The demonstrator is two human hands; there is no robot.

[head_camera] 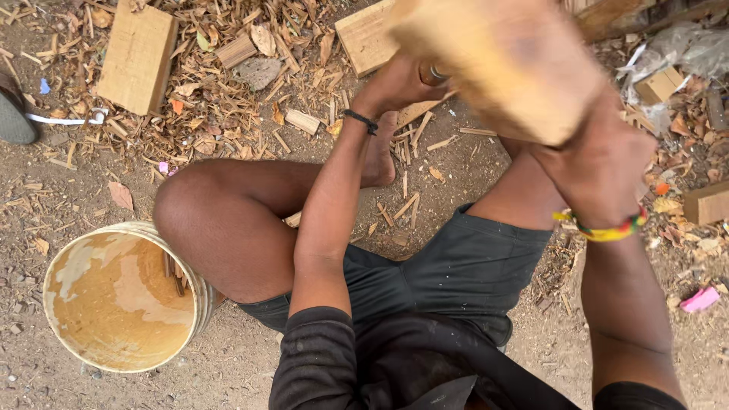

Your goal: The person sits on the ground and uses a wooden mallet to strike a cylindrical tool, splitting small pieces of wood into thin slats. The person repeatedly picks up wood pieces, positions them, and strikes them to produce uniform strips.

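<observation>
Right hand: the right hand [600,163], nearest, grips the lower edge of the blurred pale wood block [505,64], fingers wrapped tight.
Left hand: the left hand [399,83] clasps the block's far side, fingers curled.
Block: raised above the knees.
Left side: bucket [53,285] on dirt.
Beyond: plank [137,55] among wood chips [243,106].

Soft, even daylight fills the scene, bright without glare, and shadows under the legs are faint. The wooden block [505,64] held close to the camera is smeared by blur, while the chip-strewn ground [68,205] stays fairly sharp.
</observation>
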